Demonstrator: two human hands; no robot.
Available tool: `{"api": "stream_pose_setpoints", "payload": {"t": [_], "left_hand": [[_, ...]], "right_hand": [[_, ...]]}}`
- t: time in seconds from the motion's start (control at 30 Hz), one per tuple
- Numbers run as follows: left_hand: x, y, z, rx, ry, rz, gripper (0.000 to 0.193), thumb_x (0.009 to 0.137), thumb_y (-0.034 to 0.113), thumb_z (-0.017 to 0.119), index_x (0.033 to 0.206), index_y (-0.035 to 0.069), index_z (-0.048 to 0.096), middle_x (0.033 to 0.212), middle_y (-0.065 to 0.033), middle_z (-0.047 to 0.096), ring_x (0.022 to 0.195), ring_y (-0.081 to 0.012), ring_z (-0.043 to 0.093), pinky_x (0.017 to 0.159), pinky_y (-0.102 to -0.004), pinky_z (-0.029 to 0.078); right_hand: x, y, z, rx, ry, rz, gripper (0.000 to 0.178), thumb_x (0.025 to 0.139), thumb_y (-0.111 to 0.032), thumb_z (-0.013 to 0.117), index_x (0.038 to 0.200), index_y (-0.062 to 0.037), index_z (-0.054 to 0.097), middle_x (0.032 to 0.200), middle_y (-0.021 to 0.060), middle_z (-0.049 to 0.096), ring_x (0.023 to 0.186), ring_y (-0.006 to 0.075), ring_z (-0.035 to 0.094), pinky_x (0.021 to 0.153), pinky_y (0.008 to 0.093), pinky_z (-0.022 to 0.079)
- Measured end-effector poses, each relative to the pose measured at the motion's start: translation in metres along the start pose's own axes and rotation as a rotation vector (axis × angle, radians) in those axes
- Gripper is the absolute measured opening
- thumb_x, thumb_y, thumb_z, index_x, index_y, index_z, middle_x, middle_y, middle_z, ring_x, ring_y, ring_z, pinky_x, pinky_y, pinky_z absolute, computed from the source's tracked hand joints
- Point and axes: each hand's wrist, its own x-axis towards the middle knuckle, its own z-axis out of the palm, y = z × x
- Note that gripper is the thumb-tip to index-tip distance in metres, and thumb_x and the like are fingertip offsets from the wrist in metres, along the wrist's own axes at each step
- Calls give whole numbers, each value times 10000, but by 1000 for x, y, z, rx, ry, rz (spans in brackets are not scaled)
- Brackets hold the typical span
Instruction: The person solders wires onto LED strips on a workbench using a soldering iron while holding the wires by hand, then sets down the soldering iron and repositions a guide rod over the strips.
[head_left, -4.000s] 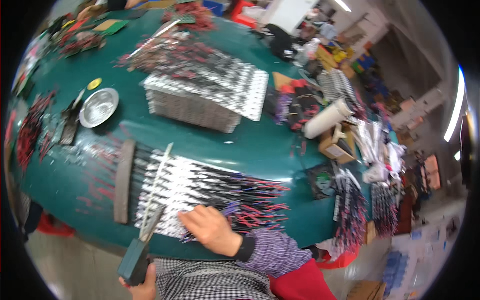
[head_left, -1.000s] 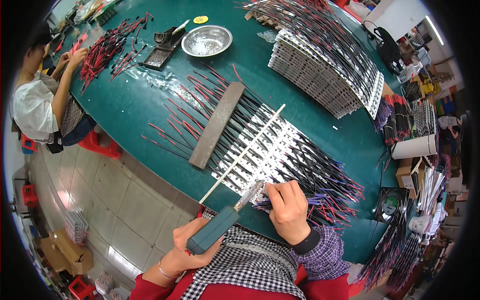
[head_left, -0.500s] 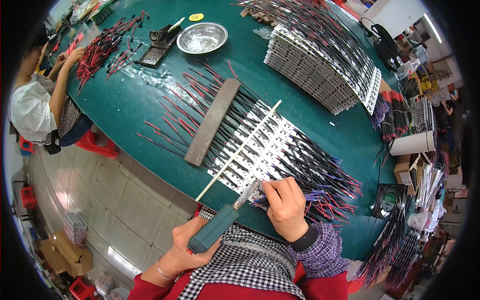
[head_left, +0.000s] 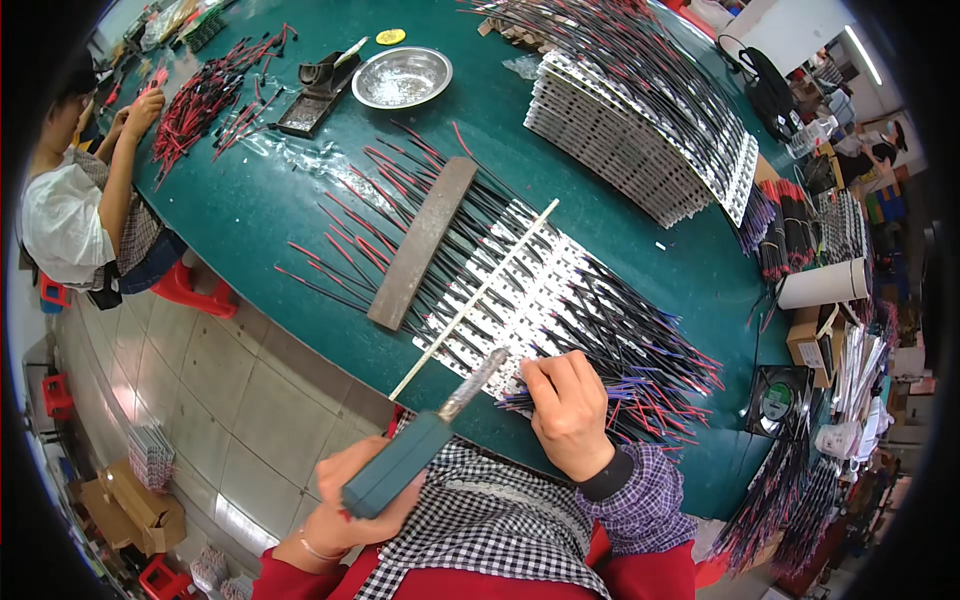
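Observation:
In my left hand (head_left: 338, 525) is a soldering iron (head_left: 398, 470) with a blocky green handle. Its silvery tip points up and right, just above the near end of a white circuit-board panel (head_left: 548, 290). My right hand (head_left: 572, 415) is closed in a pinch at that panel's near right edge, among black wires (head_left: 640, 345) with red and purple ends; it seems to pinch one of them, though the fingertips mostly hide it. Across the panel lies a thin pale stick (head_left: 470, 306). A flat grey-brown bar (head_left: 423, 245) weighs down the red and black wires on the left.
A tall stack of wired white panels (head_left: 620, 140) stands at the back right. Farther back are a metal bowl (head_left: 403, 78), a dark tray (head_left: 310, 105) and a pile of red wires (head_left: 195, 110). Another person (head_left: 75, 210) sits at the table's left side.
The soldering iron has drawn back from my right fingertips, its tip shifting left and up while my left hand moves left and slightly down. My right hand stays nearly in place.

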Motion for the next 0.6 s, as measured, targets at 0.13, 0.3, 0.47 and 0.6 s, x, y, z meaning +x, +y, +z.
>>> {"api": "stream_pose_setpoints", "payload": {"t": [0.13,0.3,0.47,0.6], "left_hand": [[3,29,-57,344,75,122,285,696,70,794,967,-3,742,908,-154,743,768,-301,741,684,-369,581],[-22,21,-71,316,255,-163,302,736,131,787,1022,36,775,982,-124,757,911,-305,732,845,-405,556],[-15,13,-26,-139,191,-224,297,825,129,818,1095,23,755,909,-56,747,793,-211,719,740,-318,557],[-21,-10,-14,28,37,-83,251,818,86,809,1041,-8,741,875,-78,728,695,-166,693,616,-283,533]], "right_hand": [[-1,2,-4,-19,-14,17,296,732,-10,676,1022,44,691,921,94,610,820,262,590,670,360,479],[1,9,-22,149,-65,89,361,693,66,676,1050,22,705,960,93,632,865,280,618,697,371,518],[-11,13,-36,408,84,4,518,652,112,701,1146,-31,763,857,85,627,742,239,608,627,341,498],[-5,3,-25,192,84,59,593,680,86,699,1261,-24,725,861,83,549,764,231,575,645,336,487]]}}
